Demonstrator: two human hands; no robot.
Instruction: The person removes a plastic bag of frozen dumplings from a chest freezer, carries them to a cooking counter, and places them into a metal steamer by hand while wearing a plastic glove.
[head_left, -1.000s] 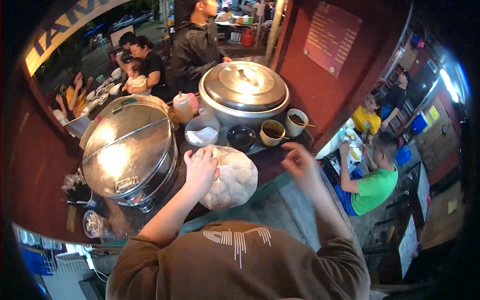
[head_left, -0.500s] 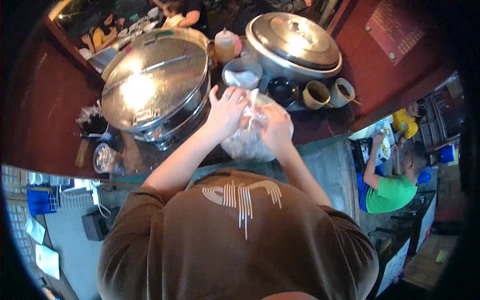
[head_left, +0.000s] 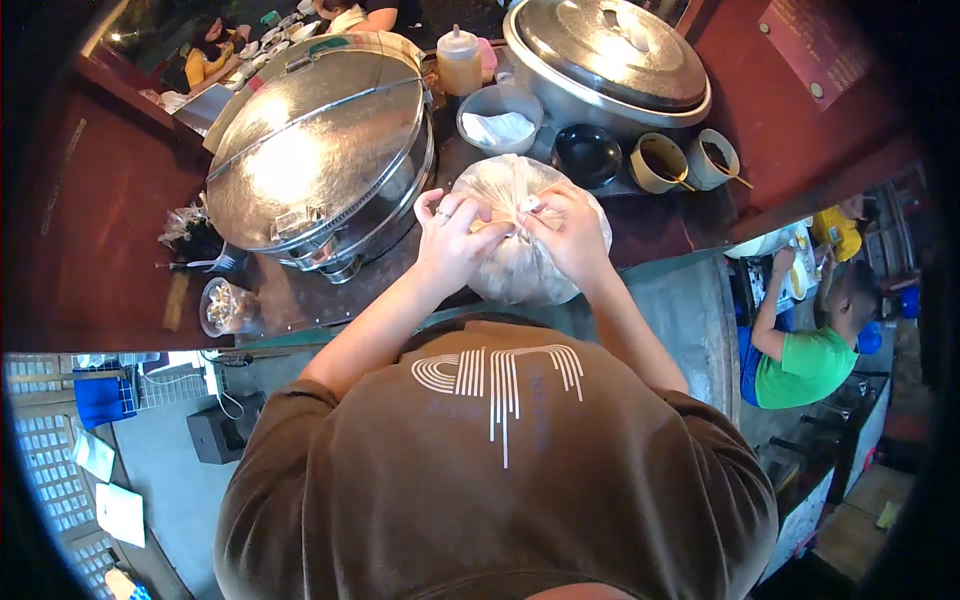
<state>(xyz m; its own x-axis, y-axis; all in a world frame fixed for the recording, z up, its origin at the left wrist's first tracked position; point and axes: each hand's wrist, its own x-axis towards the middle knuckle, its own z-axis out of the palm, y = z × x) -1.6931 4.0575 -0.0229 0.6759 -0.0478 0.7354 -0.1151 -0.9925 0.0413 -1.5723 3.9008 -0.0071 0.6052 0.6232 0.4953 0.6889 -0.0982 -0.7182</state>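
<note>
A round, filled see-through plastic bag (head_left: 522,278) sits at the counter's near edge, its top gathered and twisted in the middle. My left hand (head_left: 455,238) is at the left of the gathered top, fingers curled and thumb reaching in to the twist. From the right, my right hand (head_left: 572,236) pinches the same gathered plastic between thumb and fingers. What the bag contains is pale and cannot be made out. Just beyond the bag is a see-through bowl (head_left: 535,108) with a white piece of plastic or paper (head_left: 497,128) in it.
A large lidded metal pot (head_left: 320,150) stands left, another lidded pot (head_left: 610,60) at the back right. Near them are a squeeze bottle (head_left: 459,66), a black bowl (head_left: 586,157), two sauce cups (head_left: 658,162) and a small tub (head_left: 228,308). A person in green (head_left: 805,365) sits at right.
The view has shifted, so the counter appears higher and farther right. My hands stay at the bag's gathered top, which now looks tighter, with the bag rounder and more upright.
</note>
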